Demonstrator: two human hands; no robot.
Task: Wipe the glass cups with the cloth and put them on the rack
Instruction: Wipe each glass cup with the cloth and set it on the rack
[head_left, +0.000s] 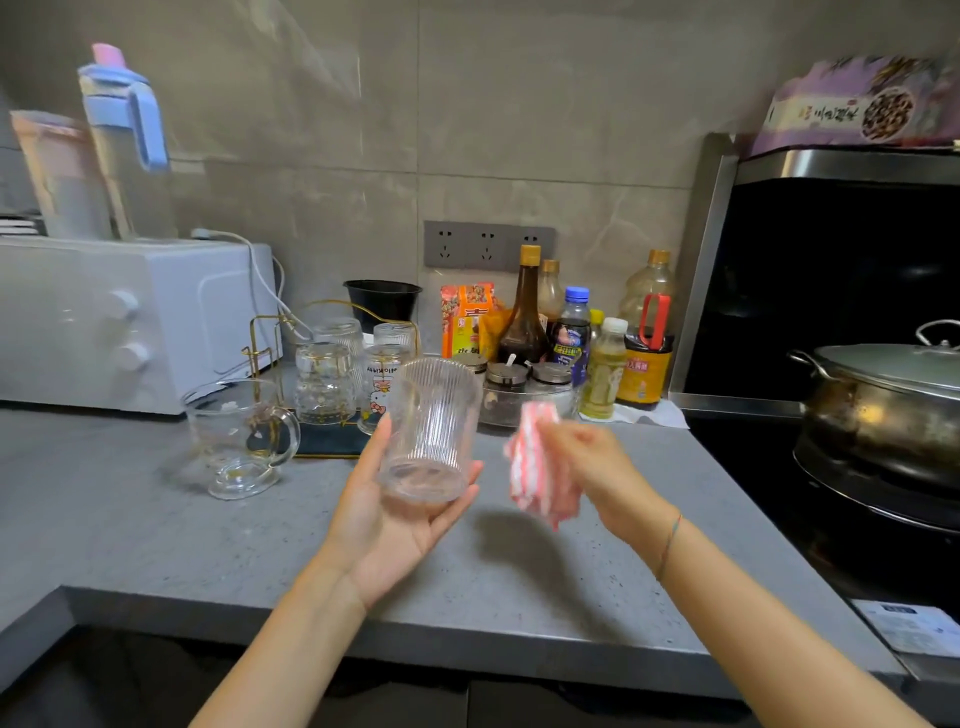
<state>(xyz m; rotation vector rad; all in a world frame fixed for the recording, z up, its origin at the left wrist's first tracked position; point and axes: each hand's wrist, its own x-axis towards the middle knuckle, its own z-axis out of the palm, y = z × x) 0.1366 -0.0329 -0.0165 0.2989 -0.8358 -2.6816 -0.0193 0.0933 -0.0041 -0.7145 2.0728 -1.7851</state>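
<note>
My left hand (387, 525) holds a ribbed clear glass cup (431, 426) by its base, upright above the grey counter, with my thumb and fingers curled round the bottom. To its right, apart from the cup, my right hand (587, 462) grips a bunched pink-and-white striped cloth (537, 467). Behind the cup stands the gold wire rack (260, 338) on a dark tray, with several glass cups (324, 382) on it upside down. A clear glass mug with a handle (236, 431) stands on the counter left of the rack.
A white toaster oven (124, 317) sits at the back left with bottles on top. Sauce bottles (524, 312) and spice jars (511, 384) crowd the back wall. A lidded steel pot (883, 395) stands on the stove at right. The counter's front edge (467, 639) is near me.
</note>
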